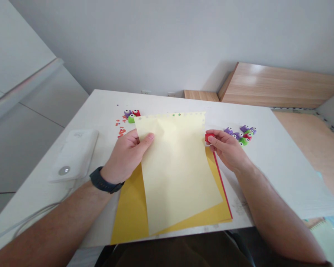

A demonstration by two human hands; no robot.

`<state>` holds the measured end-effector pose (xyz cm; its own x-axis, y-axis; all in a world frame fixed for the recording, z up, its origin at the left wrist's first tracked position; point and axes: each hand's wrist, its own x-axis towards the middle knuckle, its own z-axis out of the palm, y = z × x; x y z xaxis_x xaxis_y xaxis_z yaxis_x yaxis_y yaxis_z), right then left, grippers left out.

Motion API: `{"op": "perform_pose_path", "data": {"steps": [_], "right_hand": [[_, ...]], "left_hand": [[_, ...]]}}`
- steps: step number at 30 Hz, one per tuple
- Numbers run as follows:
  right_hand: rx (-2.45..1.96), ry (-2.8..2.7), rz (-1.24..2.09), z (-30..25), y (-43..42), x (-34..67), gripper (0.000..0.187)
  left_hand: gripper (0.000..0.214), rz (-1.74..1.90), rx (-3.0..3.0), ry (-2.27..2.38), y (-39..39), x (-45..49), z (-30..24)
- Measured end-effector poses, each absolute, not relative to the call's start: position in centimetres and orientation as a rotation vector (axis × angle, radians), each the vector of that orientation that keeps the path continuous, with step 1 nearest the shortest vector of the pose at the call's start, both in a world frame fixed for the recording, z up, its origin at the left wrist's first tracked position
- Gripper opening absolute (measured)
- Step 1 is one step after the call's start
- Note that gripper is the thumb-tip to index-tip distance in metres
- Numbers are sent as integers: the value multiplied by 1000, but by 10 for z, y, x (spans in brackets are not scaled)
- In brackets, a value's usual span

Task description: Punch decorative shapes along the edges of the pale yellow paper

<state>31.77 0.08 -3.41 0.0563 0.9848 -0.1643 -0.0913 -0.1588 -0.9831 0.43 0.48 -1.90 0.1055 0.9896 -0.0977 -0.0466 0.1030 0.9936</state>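
Pale yellow sheet [178,174] is pinched at its left edge by left hand [125,155], thumb on top, long axis running away from the body. Red punch [208,138] is gripped in right hand [226,148], right at the sheet's upper right edge.

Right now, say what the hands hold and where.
The left hand holds the pale yellow sheet by its left edge; the right hand, a red craft punch at its right edge.

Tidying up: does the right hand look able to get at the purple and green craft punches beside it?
Probably yes. The right hand sits beside the craft punches, with the pale yellow paper on its other side. But it holds a red punch, which it would likely set down first.
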Motion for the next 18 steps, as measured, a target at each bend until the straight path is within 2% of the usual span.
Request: {"op": "perform_pose_path", "data": {"steps": [18], "right_hand": [[-1227,-956,1361,-32,-1,317,33]], "left_hand": [[37,1064,1183,1180,4,6,-13]]}}
